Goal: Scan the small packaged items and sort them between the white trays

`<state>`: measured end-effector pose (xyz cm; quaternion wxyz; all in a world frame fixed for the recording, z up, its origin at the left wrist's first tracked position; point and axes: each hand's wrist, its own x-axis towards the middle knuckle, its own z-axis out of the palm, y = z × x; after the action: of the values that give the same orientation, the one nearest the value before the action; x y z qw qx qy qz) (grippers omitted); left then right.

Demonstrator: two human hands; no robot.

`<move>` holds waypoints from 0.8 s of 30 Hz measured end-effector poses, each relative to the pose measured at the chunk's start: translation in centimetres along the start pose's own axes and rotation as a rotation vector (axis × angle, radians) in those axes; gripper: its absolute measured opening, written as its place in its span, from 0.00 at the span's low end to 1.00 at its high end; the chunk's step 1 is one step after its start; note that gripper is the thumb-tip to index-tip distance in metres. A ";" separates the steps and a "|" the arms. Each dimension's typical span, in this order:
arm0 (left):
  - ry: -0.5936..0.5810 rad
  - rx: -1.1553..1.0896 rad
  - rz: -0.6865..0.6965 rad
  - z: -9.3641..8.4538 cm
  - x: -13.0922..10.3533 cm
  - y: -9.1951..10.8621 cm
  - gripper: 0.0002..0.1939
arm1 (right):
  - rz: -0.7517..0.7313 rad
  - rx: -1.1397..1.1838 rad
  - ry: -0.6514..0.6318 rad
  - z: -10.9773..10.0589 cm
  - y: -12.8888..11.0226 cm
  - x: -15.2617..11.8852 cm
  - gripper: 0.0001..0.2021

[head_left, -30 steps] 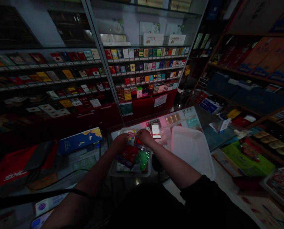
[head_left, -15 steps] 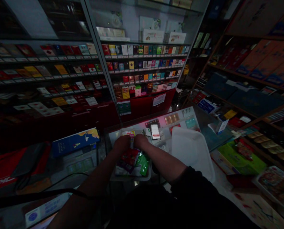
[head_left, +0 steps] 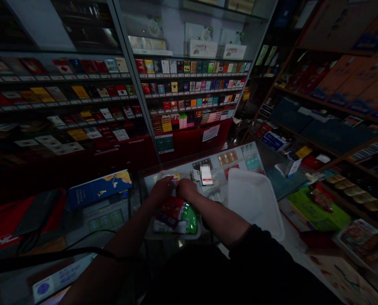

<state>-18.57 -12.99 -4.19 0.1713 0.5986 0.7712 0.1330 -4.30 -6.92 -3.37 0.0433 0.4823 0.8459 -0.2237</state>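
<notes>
Left hand [head_left: 161,189], right hand [head_left: 187,189] were over tub [head_left: 193,236], fingers curled at packet [head_left: 176,176], grip indeterminable, tray [head_left: 254,205] stood right of tub

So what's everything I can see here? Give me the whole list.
Tub: one, pale, centre
Packets in the tub: several, red, green and purple, count unclear
Small packet: one, yellow and pink, by the hands
Phone: one, white screen, right of the tub
Tray: one, white, farther right
Long box: one, blue, left of the tub
Small packs: too many to count, mixed colours, cabinet shelves ahead
Cartons: several, orange-brown, right-hand shelves
Green box: one, green, lower right
Left hand: one, dim, above the tub
Right hand: one, dim, above the tub
Sleeve: one, black, right arm
</notes>
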 end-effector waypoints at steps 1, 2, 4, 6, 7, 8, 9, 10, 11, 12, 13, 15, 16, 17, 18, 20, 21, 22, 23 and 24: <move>-0.004 -0.020 0.019 -0.3 -0.1 -0.1 0.23 | -0.020 -0.014 0.007 -0.2 0.1 -0.2 0.18; -0.006 -0.038 0.037 -0.6 -0.2 -0.3 0.21 | -0.048 -0.032 0.014 -0.5 0.2 -0.3 0.19; -0.003 -0.061 0.060 -1.2 -0.5 -0.7 0.16 | -0.106 -0.070 0.037 -1.2 0.6 -0.6 0.19; 0.016 -0.072 0.076 -1.7 -0.8 -1.0 0.14 | -0.134 -0.092 0.069 -2.0 1.2 -0.8 0.16; 0.028 -0.085 0.080 -1.9 -1.0 -1.1 0.13 | -0.137 -0.093 0.087 -2.4 1.7 -1.0 0.14; 0.038 -0.107 0.084 -2.1 -1.2 -1.1 0.13 | -0.137 -0.082 0.104 -2.8 2.2 -1.1 0.13; 0.046 -0.135 0.082 -2.3 -1.4 -1.0 0.14 | -0.139 -0.059 0.117 -3.2 2.7 -1.3 0.12; 0.051 -0.166 0.075 -2.3 -1.5 -0.9 0.14 | -0.147 -0.026 0.128 -3.6 3.3 -1.6 0.11; 0.051 -0.201 0.067 -2.4 -1.7 -0.7 0.14 | -0.156 0.014 0.138 -3.9 4.0 -1.8 0.11; 0.046 -0.242 0.063 -2.4 -1.8 -0.5 0.15 | -0.156 0.062 0.150 -4.2 4.6 -2.1 0.10; 0.040 -0.287 0.064 -2.3 -1.9 -0.2 0.15 | -0.150 0.113 0.163 -4.4 5.3 -2.4 0.08; 0.032 -0.384 0.072 -2.2 -1.9 0.6 0.15 | -0.119 0.219 0.183 -4.7 6.7 -3.0 0.05; 0.026 -0.431 0.077 -2.0 -2.0 1.1 0.15 | -0.105 0.276 0.191 -4.8 7.4 -3.3 0.05; 0.021 -0.469 0.083 -1.9 -2.0 1.7 0.15 | -0.099 0.335 0.199 -4.9 8.2 -3.6 0.05; 0.018 -0.493 0.092 -1.7 -2.0 2.3 0.15 | -0.104 0.391 0.210 -4.9 8.9 -3.8 0.05; 0.022 -0.490 0.139 -1.4 -1.9 3.6 0.15 | -0.137 0.470 0.245 -5.0 10.5 -4.3 0.05; 0.035 -0.464 0.176 -1.3 -1.9 4.2 0.14 | -0.160 0.489 0.270 -5.1 11.3 -4.5 0.05; 0.050 -0.426 0.220 -1.2 -1.8 4.9 0.13 | -0.183 0.496 0.293 -5.1 12.1 -4.7 0.05; 0.066 -0.385 0.266 -1.0 -1.7 5.5 0.13 | -0.205 0.495 0.312 -5.2 12.8 -4.9 0.04; 0.077 -0.343 0.307 -0.8 -1.6 6.2 0.12 | -0.225 0.492 0.329 -5.4 13.6 -5.2 0.04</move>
<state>-13.16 -12.99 -0.76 0.2190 0.6655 0.6429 0.3095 10.56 -2.91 -1.63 -0.2373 0.4113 0.8101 -0.3439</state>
